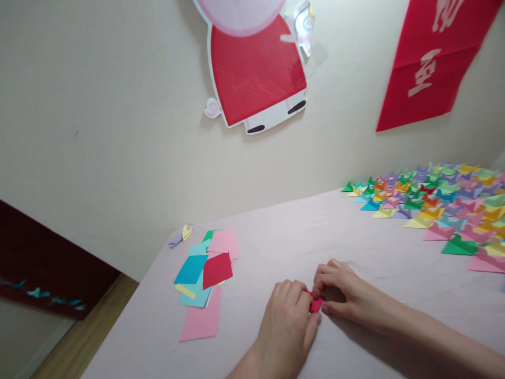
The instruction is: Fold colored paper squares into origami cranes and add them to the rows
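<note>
A small piece of folded red paper point(316, 303) lies low on the cloth-covered surface between my two hands. My left hand point(287, 318) grips its left side, with the fingers bent over it and the thumb near its lower edge. From the right, my right hand point(342, 291) pinches the paper's other side between curled fingers and thumb. Much of the paper is hidden under the fingers, so its exact folded shape cannot be made out.
Loose coloured paper sheets point(218, 271) overlap to the left. Rows of folded paper figures point(437, 197) fill the right rear. Two small folded pieces point(180, 238) sit at the far left corner of the pale cloth point(284, 226). A wall with a cartoon cutout point(256, 73) stands behind.
</note>
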